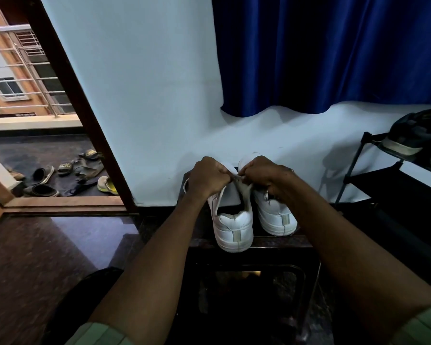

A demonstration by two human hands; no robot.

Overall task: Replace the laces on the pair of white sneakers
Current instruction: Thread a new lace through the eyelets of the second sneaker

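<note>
On a dark, glossy stool [279, 241] set against the pale wall [147, 95], a pair of white sneakers stands side by side, heels toward the camera. The left sneaker [233, 225] is smooth leather-like white with a rounded padded heel, a thick ribbed sole and a narrow grey strip running down the back; its dark opening shows above the collar. The right sneaker [275, 215] matches it in shape and heel strip and sits just beside it, slightly farther back.

Both hands meet over the tongue of the left sneaker. The left hand [208, 176] is curled into a fist-like grip, its fingers pinching a flat white lace [235, 176]; a loop of that lace hangs out past the wrist. The right hand [261, 174] is likewise clenched, fingertips pinching the lace where the two hands nearly touch.

A deep blue curtain [334, 53] hangs in soft vertical folds. A black metal shoe rack [373, 170] at right carries a dark shoe [416, 135]. Beyond the wooden door frame [67, 95], sandals [67, 170] lie scattered on the balcony floor.
</note>
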